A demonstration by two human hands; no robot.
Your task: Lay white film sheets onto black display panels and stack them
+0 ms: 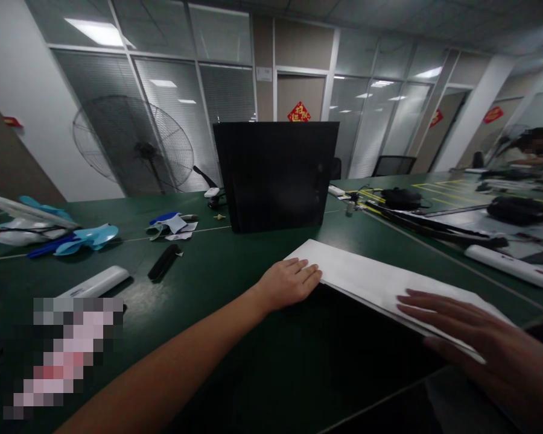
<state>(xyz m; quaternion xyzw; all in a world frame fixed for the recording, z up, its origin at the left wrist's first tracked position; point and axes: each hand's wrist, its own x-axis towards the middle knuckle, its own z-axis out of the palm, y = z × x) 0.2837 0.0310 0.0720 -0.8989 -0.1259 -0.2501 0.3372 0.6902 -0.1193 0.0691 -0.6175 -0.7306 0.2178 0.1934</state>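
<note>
A long white folded sheet (366, 271), like paper or thin card, lies slantwise on the green table; layers show along its near edge. My left hand (294, 282) rests on its far left end, palm down, fingers laid over the top and the thumb hidden. Over the right part is my right hand (484, 337), slightly blurred, its fingers stretched along the top surface. The right thumb lies apart, by the near edge. A large black panel or box (278, 178) stands upright beyond the sheet.
Left on the green table (226, 271) lie a black case (163, 262), a white bar-shaped device (97, 282), crumpled papers (174, 226) and blue plastic pieces (88, 238). At right are a white bar (509, 265), cables and a black bag (402, 199). A person (538, 144) sits far right.
</note>
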